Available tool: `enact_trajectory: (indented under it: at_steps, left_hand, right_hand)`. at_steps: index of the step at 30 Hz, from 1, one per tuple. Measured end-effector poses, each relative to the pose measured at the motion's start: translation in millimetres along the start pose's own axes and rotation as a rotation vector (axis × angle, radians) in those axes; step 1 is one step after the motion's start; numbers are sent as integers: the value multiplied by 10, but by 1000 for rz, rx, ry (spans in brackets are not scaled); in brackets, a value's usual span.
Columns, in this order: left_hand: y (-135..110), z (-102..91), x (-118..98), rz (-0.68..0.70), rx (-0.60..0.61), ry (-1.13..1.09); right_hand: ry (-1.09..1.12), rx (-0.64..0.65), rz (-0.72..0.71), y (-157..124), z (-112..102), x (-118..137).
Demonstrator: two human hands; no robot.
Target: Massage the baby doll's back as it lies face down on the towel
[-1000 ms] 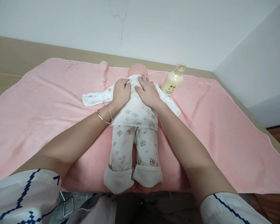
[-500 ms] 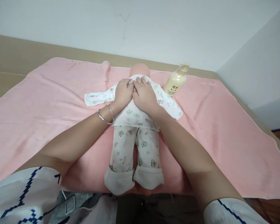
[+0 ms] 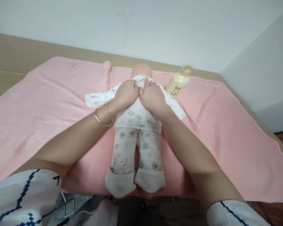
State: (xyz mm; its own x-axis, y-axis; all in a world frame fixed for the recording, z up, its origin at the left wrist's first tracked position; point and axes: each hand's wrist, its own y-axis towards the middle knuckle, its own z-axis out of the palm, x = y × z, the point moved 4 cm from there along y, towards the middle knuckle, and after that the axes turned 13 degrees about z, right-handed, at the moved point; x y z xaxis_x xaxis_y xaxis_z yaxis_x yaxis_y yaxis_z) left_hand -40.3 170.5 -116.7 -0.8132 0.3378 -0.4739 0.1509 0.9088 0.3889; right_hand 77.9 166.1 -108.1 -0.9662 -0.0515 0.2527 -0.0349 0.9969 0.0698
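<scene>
A baby doll (image 3: 138, 117) in white pyjamas with small green and pink prints lies lengthwise before me, its bald head (image 3: 141, 70) at the far end and its sleeves spread sideways. No face shows on it. My left hand (image 3: 126, 94) rests on the left of its upper back, fingers bent over the cloth and partly hidden. Beside it, my right hand (image 3: 153, 95) lies flat on the right of the upper back with fingers stretched towards the head. The two thumbs are close together. Neither hand grips anything. Turned-up trouser cuffs (image 3: 149, 180) lie at the near edge.
Under the doll a pink blanket (image 3: 49, 103) covers most of the tan table (image 3: 25, 47). A cream pump bottle (image 3: 178, 82) with a cow picture leans near the doll's right-hand sleeve. A white wall (image 3: 169, 28) rises behind the table.
Both hands have shifted slightly to the right over the doll's upper back. Some of the shirt near the collar now shows between the fingertips. The doll and the bottle stay in place.
</scene>
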Motion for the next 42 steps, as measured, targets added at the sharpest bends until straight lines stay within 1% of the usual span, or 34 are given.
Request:
enact_trajectory:
  at_steps: [3, 6, 8, 11, 14, 16, 18, 21, 24, 27, 29, 31, 33, 37, 42]
  left_hand:
    - [83, 43, 166, 13, 9, -22]
    - [104, 52, 204, 12, 37, -1]
    - [73, 26, 144, -5, 55, 47]
    - [-12, -32, -36, -9, 89, 133]
    - [-81, -66, -208, 31, 133, 192]
    - [-90, -72, -244, 44, 143, 194]
    - [-64, -68, -203, 34, 126, 140]
    - [11, -51, -49, -12, 66, 19]
    - [68, -3, 97, -48, 37, -26]
    - [84, 63, 148, -4, 21, -25]
    - [81, 99, 148, 29, 4, -16]
    - [75, 123, 143, 37, -1, -4]
    - [72, 134, 131, 42, 2, 8]
    - [69, 142, 103, 49, 4, 47]
    - [78, 162, 139, 56, -1, 65]
  right_hand:
    - [-82, -50, -60, -191, -11, 149]
    - [-58, -80, -112, -231, -10, 191]
    - [17, -69, -121, -148, -6, 136]
    - [119, -25, -89, 71, 9, -16]
    - [145, 27, -26, 251, 37, -154]
    - [140, 51, -13, 290, 42, -193]
    - [114, 53, -25, 264, 23, -189]
    - [40, 56, -55, 149, -31, -137]
    - [-31, 73, -110, -2, -74, -53]
    - [-73, 48, -158, -132, -103, 43]
    - [-115, 44, -160, -171, -106, 88]
    - [-143, 52, -145, -157, -103, 103]
    - [-102, 58, -119, -89, -97, 82]
    - [43, 16, -53, 107, -53, -30]
    - [89, -32, -39, 196, 42, -100]
